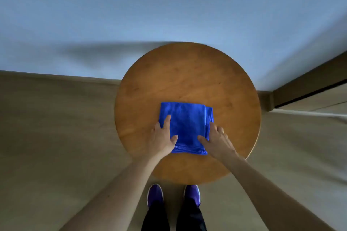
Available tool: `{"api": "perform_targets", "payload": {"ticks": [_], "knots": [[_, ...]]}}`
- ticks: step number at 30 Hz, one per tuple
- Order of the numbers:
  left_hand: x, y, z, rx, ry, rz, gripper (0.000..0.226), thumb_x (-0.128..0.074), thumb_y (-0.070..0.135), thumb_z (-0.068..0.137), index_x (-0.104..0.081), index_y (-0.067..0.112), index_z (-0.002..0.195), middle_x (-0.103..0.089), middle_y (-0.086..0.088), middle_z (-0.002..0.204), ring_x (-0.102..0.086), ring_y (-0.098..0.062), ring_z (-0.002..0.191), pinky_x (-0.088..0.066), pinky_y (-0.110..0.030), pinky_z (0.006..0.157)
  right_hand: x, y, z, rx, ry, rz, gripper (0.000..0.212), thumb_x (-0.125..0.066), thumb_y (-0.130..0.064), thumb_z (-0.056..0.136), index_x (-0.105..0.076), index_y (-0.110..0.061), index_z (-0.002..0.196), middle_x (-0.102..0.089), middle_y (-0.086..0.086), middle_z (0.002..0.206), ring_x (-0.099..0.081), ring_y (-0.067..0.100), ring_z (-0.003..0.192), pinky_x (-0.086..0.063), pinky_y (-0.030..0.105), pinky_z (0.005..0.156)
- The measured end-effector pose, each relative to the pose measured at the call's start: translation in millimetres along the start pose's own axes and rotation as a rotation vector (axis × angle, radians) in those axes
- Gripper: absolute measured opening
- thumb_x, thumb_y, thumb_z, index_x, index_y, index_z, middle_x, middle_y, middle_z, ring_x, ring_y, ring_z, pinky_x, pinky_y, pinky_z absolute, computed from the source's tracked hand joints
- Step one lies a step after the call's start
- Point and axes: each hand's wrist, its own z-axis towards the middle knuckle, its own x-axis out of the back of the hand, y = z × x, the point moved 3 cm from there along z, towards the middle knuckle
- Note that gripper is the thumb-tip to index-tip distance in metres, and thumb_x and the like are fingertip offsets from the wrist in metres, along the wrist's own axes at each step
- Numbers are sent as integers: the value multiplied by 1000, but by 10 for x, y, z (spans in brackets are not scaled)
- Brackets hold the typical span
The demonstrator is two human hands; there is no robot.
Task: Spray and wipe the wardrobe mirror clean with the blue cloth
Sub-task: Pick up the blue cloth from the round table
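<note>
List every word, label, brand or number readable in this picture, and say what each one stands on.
None: no readable text shows anywhere in the head view.
The blue cloth shows no tag or print.
The round wooden table is plain wood.
The purple shoes show no legible brand mark.

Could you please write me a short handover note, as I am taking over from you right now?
Left grip: forefinger and thumb rest straight on the blue cloth.
Right grip: thumb on the cloth, fingers curled at its right edge; hold unclear.
Cloth lies folded on the round wooden table.
Done: cannot tell; neither mirror nor spray bottle is in view.
To do: take the cloth to the mirror, spray and wipe, if not yet done.
</note>
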Motion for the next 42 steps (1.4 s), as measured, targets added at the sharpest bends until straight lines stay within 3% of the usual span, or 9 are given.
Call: {"api": "perform_targets", "payload": {"ticks": [7,13,16,19,22,28,35,39,42], "knots": [[-72,19,170,82,64,50,94,-65,43,97,-1,28,164,-46,-19,142,-49,-31,130,-46,-39,108,-140,-3,212,-134,-21,176,89,-61,-51,92,-13,-9,154,-31,18,145,-39,39,133,-41,47,106],[-51,6,331,42,135,14,85,-73,34,92,-20,24,157,-65,-8,100,-64,-28,101,-52,-38,96,-168,-49,326,-221,-20,263,90,-65,-53,88,-20,-4,149,-30,19,145,-39,38,132,-41,46,104],[-15,37,287,40,136,-106,75,-71,19,93,-26,27,153,-55,-8,112,-65,-24,88,-54,-33,77,-198,-13,335,-216,19,255,81,-68,-50,87,-29,-7,144,-29,13,141,-26,34,133,-35,46,108],[-27,50,219,16,144,-219,69,-64,9,95,-30,31,150,-45,-2,116,-60,-15,80,-47,-22,64,-213,21,302,-200,12,289,70,-70,-41,87,-33,-11,137,-24,11,137,-38,36,123,-42,47,103],[-56,40,193,-7,149,-281,70,-61,5,94,-30,33,151,-39,1,118,-58,-15,86,-54,-26,73,-202,26,279,-172,-2,360,56,-68,-28,90,-34,-14,131,-27,12,134,-54,31,95,-50,41,86],[122,98,195,-48,169,-299,68,-57,2,96,-31,32,152,-36,0,119,-55,-14,85,-50,-14,68,-34,-101,261,-125,2,507,41,-58,-15,90,-32,-23,120,-57,1,112,-59,21,89,-54,41,78],[593,246,-19,-119,285,-374,61,-60,8,96,-39,33,148,-41,2,123,-54,-3,90,-48,-9,73,377,-418,68,-81,66,628,59,-58,-9,88,-26,-18,136,-49,-2,97,-54,16,80,-46,32,58],[1037,407,-290,-195,407,-412,59,-65,14,93,-45,39,143,-47,6,129,-47,11,110,-41,-3,84,703,-660,-195,-39,72,693,61,-62,-10,84,-30,-15,136,-53,0,98,-57,18,83,-47,31,59],[1420,536,-567,-217,518,-357,49,-66,27,97,-49,36,142,-48,16,122,-43,18,104,-33,4,83,943,-865,-414,23,63,742,46,-68,-18,81,-46,-14,122,-62,5,106,-63,23,93,-56,40,73]]}}
